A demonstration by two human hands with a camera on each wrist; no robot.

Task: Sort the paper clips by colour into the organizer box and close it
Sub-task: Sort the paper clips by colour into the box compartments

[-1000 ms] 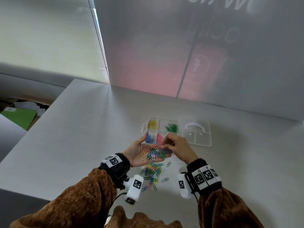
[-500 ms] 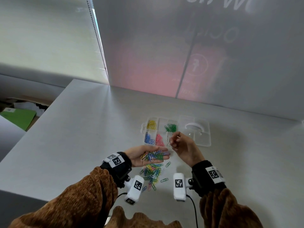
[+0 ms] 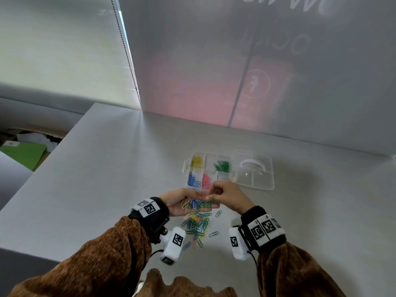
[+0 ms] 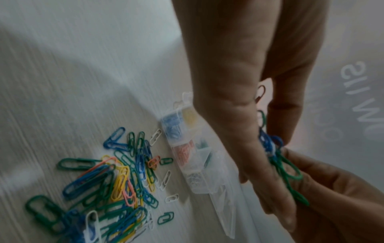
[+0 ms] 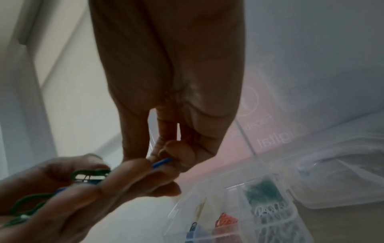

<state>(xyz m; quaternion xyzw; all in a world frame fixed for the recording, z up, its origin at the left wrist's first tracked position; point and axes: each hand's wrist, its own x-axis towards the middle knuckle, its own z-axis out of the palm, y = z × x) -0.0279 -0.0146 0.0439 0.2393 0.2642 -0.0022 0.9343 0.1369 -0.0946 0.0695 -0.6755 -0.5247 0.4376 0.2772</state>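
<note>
My left hand [image 3: 180,200] lies palm up above the table and carries a bunch of mixed paper clips [image 3: 198,204]. My right hand [image 3: 212,197] reaches into that palm and pinches a blue clip [image 5: 162,162] between thumb and fingertips. The clear organizer box [image 3: 186,168] stands open just beyond the hands. It holds yellow clips [image 3: 196,162], green clips [image 3: 222,166], blue clips [image 3: 193,181], pink clips [image 3: 206,181] and white clips [image 3: 222,179] in separate compartments. A loose pile of mixed clips [image 3: 197,226] lies on the table under my hands.
The box's clear lid [image 3: 255,172] lies flat to the right of the compartments. The grey table [image 3: 96,179] ends at a wall behind the box and drops off at the left edge. A few stray clips [image 3: 213,233] lie beside the pile.
Half a second ago my right hand was over the box's front right compartment with a clip. It has come back to the left palm and taken a blue clip. The left hand has barely moved.
</note>
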